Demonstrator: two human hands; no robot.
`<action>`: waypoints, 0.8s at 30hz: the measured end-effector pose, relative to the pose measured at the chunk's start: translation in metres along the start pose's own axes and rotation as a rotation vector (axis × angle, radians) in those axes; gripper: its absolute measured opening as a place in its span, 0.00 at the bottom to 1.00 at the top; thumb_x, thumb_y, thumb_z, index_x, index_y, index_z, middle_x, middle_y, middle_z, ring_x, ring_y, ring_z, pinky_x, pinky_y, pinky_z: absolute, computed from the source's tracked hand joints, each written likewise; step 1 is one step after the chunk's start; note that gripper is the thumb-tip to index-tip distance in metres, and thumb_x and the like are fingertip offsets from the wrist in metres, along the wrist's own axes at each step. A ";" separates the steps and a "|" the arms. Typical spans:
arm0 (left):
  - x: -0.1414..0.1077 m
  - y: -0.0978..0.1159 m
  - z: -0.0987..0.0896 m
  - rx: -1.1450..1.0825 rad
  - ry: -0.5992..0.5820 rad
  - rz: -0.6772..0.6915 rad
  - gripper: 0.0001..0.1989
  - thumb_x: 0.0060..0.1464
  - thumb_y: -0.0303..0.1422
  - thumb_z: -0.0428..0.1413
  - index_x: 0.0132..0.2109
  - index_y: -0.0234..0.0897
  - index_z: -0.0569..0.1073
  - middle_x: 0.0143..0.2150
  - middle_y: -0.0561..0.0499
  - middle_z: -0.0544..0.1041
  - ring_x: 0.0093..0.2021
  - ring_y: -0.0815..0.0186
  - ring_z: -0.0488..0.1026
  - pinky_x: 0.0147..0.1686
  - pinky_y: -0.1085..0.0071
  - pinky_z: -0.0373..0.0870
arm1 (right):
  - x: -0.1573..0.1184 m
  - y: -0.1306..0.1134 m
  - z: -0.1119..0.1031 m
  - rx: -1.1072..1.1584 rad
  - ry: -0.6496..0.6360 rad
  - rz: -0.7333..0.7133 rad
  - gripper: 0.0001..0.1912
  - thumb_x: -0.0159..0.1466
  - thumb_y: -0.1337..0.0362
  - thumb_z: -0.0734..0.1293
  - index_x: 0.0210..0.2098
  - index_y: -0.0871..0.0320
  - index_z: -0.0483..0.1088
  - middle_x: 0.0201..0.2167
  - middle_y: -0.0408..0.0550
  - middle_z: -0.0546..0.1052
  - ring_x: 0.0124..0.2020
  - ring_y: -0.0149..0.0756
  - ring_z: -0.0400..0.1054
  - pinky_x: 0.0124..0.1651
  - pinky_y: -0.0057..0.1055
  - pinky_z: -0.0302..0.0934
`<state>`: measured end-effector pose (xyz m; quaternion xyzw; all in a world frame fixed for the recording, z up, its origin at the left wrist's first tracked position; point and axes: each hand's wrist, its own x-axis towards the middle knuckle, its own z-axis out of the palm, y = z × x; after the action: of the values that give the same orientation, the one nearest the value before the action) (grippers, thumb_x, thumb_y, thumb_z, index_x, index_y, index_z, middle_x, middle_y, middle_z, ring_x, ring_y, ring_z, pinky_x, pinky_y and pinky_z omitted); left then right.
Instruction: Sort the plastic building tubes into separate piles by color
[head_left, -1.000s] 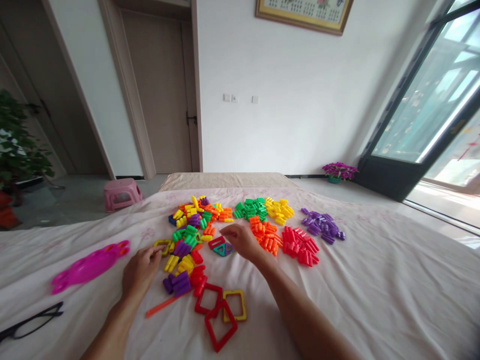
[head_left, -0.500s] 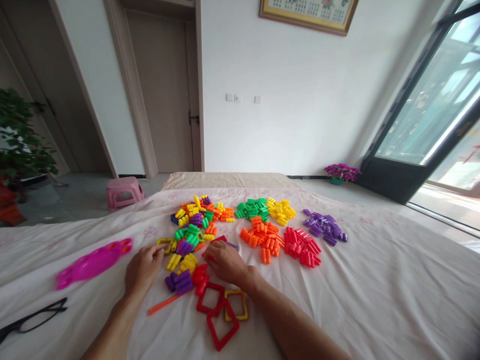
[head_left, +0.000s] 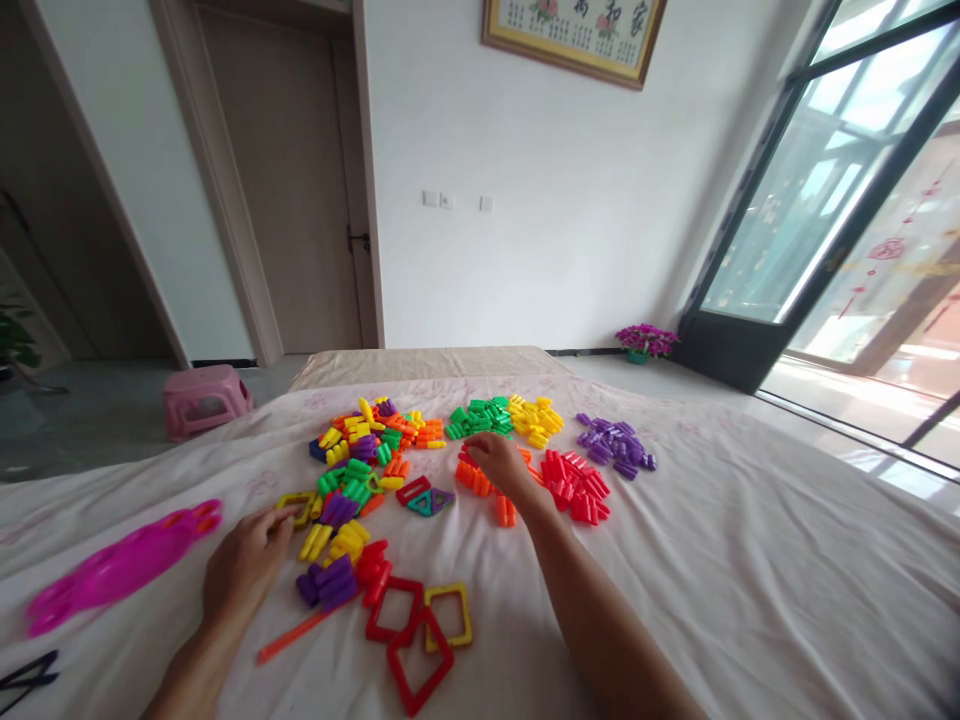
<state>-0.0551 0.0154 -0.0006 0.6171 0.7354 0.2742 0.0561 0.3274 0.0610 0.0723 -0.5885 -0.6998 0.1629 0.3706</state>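
Observation:
My left hand point(head_left: 251, 555) rests at the left of the mixed pile, its curled fingers at a yellow square frame point(head_left: 298, 508); whether they grip it is unclear. Over the orange pieces point(head_left: 474, 478) is my right hand point(head_left: 499, 462), fingers bent together, with a bit of red or orange at the fingertips. Green pieces point(head_left: 480, 418) and yellow pieces point(head_left: 535, 420) lie just beyond it, red pieces point(head_left: 576, 487) to its right. Between the hands are small triangular frames point(head_left: 430, 502). Nearer lie red square frames point(head_left: 420, 665) and another yellow frame point(head_left: 469, 615).
Purple pieces point(head_left: 616, 443) form a heap at the right. A magenta tray-like toy point(head_left: 124, 567) lies on the left of the cloth, with black glasses point(head_left: 28, 680) nearer. An orange stick point(head_left: 296, 635) lies in front. A pink stool point(head_left: 208, 400) stands on the floor beyond.
My right hand has moved from beside the mixed pile to the right, over the orange pieces, uncovering the triangular frames. The camera view has turned right. My left hand stays by the yellow frame.

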 end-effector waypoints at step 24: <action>0.003 -0.003 0.001 0.031 -0.037 -0.031 0.23 0.60 0.43 0.44 0.50 0.42 0.79 0.54 0.45 0.79 0.53 0.55 0.75 0.49 0.64 0.70 | -0.007 0.050 -0.105 -0.310 0.128 0.215 0.16 0.58 0.67 0.63 0.41 0.54 0.81 0.39 0.49 0.82 0.41 0.41 0.74 0.43 0.31 0.63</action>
<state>-0.0584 0.0181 -0.0022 0.6113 0.7480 0.2503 0.0646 0.4378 0.0453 0.1076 -0.7192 -0.6245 0.0540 0.2997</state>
